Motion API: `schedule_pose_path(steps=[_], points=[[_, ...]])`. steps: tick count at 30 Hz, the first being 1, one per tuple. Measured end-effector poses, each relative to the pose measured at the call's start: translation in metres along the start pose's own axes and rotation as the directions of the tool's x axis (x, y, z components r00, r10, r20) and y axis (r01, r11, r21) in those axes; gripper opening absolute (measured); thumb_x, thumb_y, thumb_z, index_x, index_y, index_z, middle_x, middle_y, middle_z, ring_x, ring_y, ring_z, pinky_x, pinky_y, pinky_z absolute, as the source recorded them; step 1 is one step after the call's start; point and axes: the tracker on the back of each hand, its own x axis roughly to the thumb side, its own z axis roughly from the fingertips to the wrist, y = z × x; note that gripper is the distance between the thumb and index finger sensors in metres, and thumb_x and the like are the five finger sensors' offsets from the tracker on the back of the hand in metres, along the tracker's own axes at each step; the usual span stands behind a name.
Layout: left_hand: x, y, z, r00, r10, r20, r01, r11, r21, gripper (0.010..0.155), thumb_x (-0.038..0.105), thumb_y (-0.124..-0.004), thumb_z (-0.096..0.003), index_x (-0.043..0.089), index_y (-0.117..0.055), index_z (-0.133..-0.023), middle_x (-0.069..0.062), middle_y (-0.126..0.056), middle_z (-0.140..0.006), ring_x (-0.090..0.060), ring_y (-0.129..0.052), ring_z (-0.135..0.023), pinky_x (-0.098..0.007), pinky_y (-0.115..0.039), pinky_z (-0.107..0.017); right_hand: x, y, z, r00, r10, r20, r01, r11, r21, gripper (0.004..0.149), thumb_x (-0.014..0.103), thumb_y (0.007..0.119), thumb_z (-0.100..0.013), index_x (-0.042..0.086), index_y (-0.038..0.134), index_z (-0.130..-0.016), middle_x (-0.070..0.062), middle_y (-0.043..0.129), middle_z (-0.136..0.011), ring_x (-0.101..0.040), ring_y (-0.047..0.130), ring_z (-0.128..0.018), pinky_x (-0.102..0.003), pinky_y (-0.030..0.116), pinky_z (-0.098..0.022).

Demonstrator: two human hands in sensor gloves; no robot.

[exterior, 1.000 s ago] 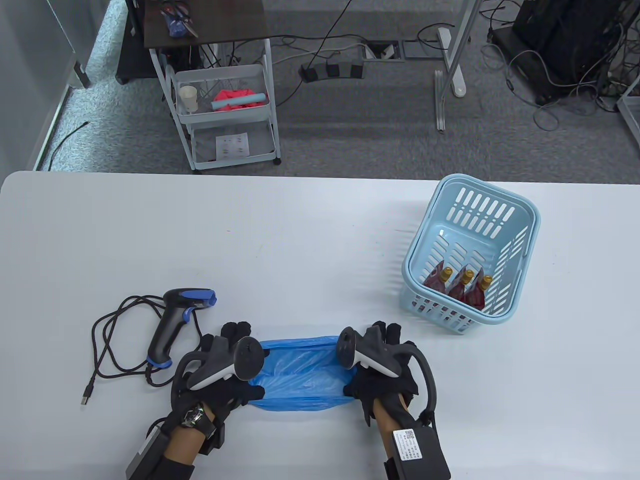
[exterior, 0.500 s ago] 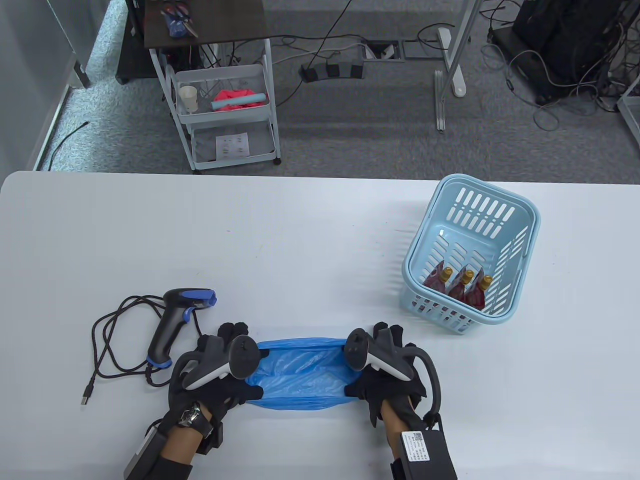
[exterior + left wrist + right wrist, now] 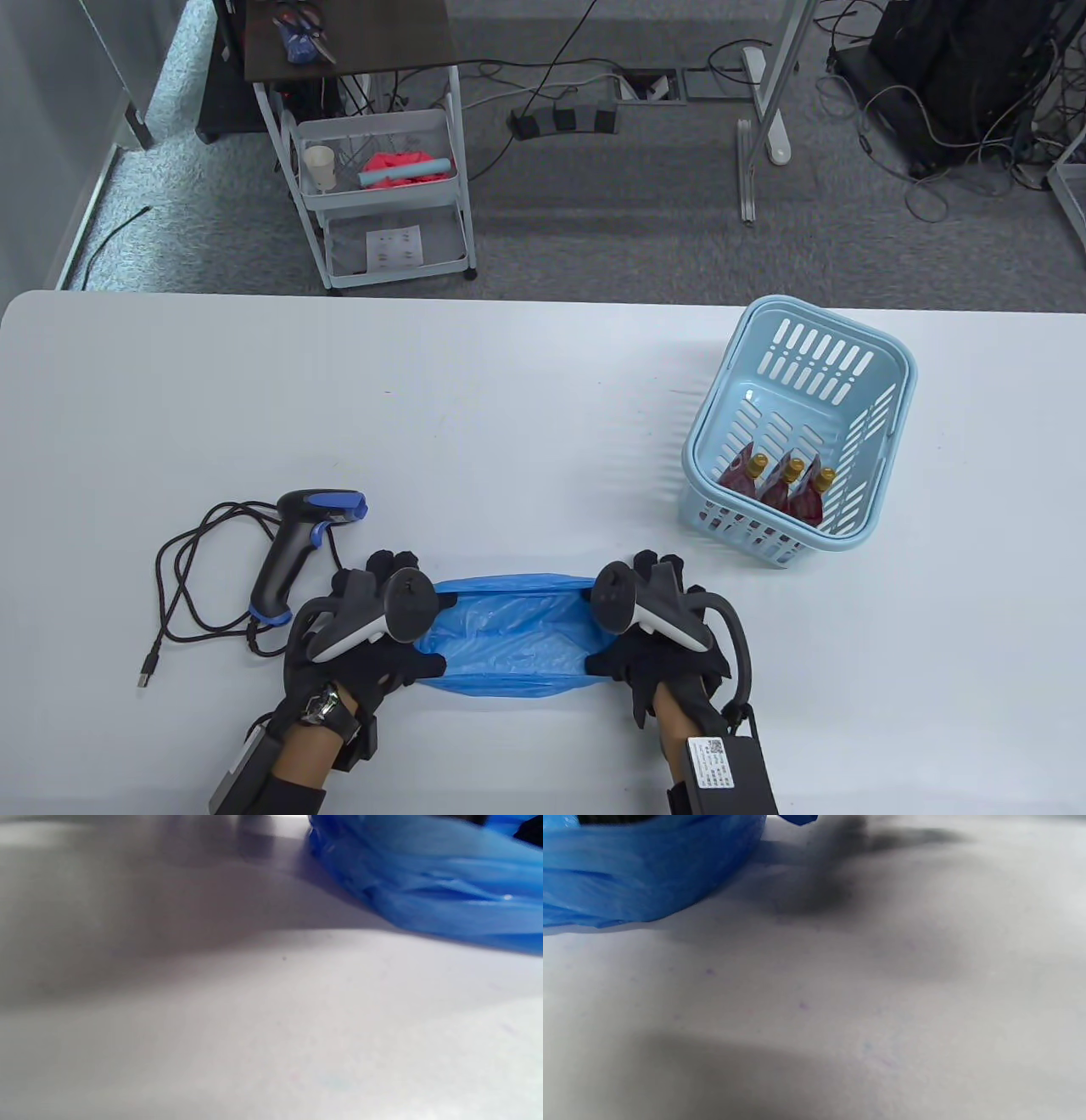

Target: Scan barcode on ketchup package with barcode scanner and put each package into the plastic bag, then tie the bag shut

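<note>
Stretching the thin, crinkled blue plastic bag (image 3: 509, 637) wider, the left hand (image 3: 361, 641) and right hand (image 3: 657, 649) have moved slightly apart; each grips one end, so the mouth is nearly ready. The red ketchup pouches (image 3: 776, 492) (gold caps) stand in the slotted pale-blue basket (image 3: 887, 373); the black scanner (image 3: 293, 552) lies on the counter (image 3: 509, 407).

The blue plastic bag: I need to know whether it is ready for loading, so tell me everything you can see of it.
The blue plastic bag is thin, crinkled, translucent film, lying on the white table near its front edge. The left hand and the right hand each grip one end, stretching it sideways with its mouth spread open between them. No ketchup package shows inside. The wrist views show only bunched blue folds resting on the tabletop.
</note>
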Motion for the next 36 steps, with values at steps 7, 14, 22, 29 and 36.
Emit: schedule_pose_path(steps=[7,14,22,29,36], points=[[0.004,-0.002,0.001,0.999,-0.043,0.002,0.043,0.999,0.025,0.082,0.062,-0.080,-0.0408,0.045,-0.041,-0.112,-0.006,-0.018,-0.121,-0.041,-0.019,-0.116,-0.070,-0.025,-0.080,0.001,-0.002,0.002,0.998,0.000,0.062,0.006,0.996,-0.094,0.084,0.054,0.084,-0.043,0.036,0.039,-0.111,-0.021,0.013,-0.117,-0.049,0.012,-0.106,-0.071,0.027,-0.075],[0.005,-0.003,0.001,0.998,-0.057,0.000,0.057,0.997,0.044,0.081,0.062,-0.079,-0.0410,0.045,-0.043,-0.112,-0.006,-0.018,-0.121,-0.040,-0.019,-0.116,-0.070,-0.025,-0.080,-0.001,-0.014,0.015,0.987,-0.078,0.140,0.103,0.979,-0.177,0.079,0.053,0.085,-0.042,0.032,0.050,-0.110,-0.022,0.019,-0.118,-0.050,0.016,-0.107,-0.071,0.029,-0.074],[0.004,-0.004,0.001,0.998,-0.056,-0.006,0.056,0.997,0.044,0.081,0.065,-0.077,-0.0411,0.047,-0.040,-0.111,-0.005,-0.015,-0.121,-0.040,-0.018,-0.116,-0.070,-0.024,-0.080,-0.003,-0.030,0.040,0.975,-0.078,0.206,0.129,0.960,-0.247,0.076,0.054,0.084,-0.043,0.030,0.055,-0.109,-0.023,0.024,-0.119,-0.050,0.019,-0.107,-0.072,0.030,-0.074],[0.004,-0.004,0.001,0.998,-0.058,-0.006,0.059,0.997,0.048,0.081,0.065,-0.077,-0.0411,0.047,-0.040,-0.111,-0.005,-0.015,-0.121,-0.040,-0.018,-0.116,-0.070,-0.025,-0.080,-0.007,-0.036,0.064,0.978,-0.003,0.208,0.074,0.939,-0.335,0.080,0.059,0.079,-0.044,0.028,0.050,-0.112,-0.023,0.025,-0.119,-0.051,0.020,-0.107,-0.072,0.030,-0.074],[0.004,-0.004,0.001,0.998,-0.063,-0.006,0.063,0.996,0.068,0.080,0.065,-0.077,-0.0405,0.048,-0.043,-0.111,-0.004,-0.017,-0.121,-0.039,-0.020,-0.117,-0.070,-0.025,-0.080,-0.020,-0.035,0.079,0.989,0.026,0.147,0.034,0.920,-0.389,0.083,0.062,0.073,-0.047,0.024,0.043,-0.114,-0.024,0.024,-0.119,-0.051,0.020,-0.107,-0.072,0.029,-0.074]])
